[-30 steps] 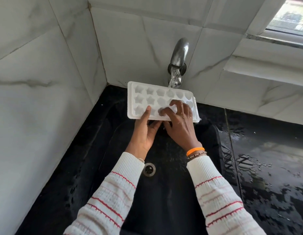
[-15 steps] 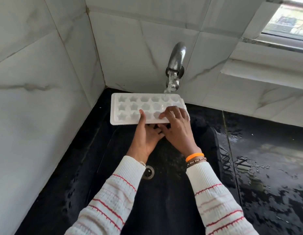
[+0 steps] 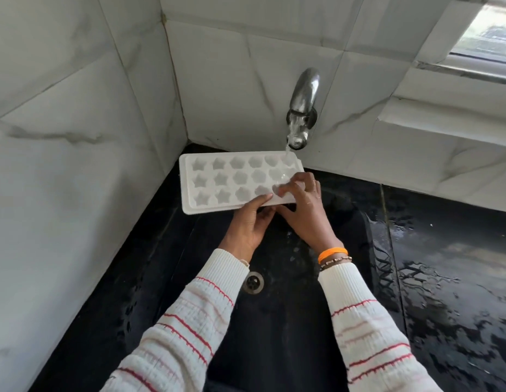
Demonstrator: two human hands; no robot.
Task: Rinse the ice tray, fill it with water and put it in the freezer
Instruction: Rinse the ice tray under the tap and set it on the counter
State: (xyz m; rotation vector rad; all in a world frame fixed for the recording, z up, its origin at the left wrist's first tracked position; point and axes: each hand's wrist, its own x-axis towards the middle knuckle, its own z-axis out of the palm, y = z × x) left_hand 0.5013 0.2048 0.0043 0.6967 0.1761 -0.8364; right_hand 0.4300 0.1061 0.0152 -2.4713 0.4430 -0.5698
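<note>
you hold the ice tray (image 3: 232, 182) level below the tap (image 3: 301, 108), its right end under the running water so the cells can catch it. your left hand (image 3: 247, 224) grips the near edge; your right hand's (image 3: 305, 210) curled fingers rub the wet cells.

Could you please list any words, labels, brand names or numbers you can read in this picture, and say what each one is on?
There is no readable text in this view.
The white ice tray shows only star and flower moulds, no brand or number.
The tap, the wall tiles and the orange wristband bear no visible marking.
</note>
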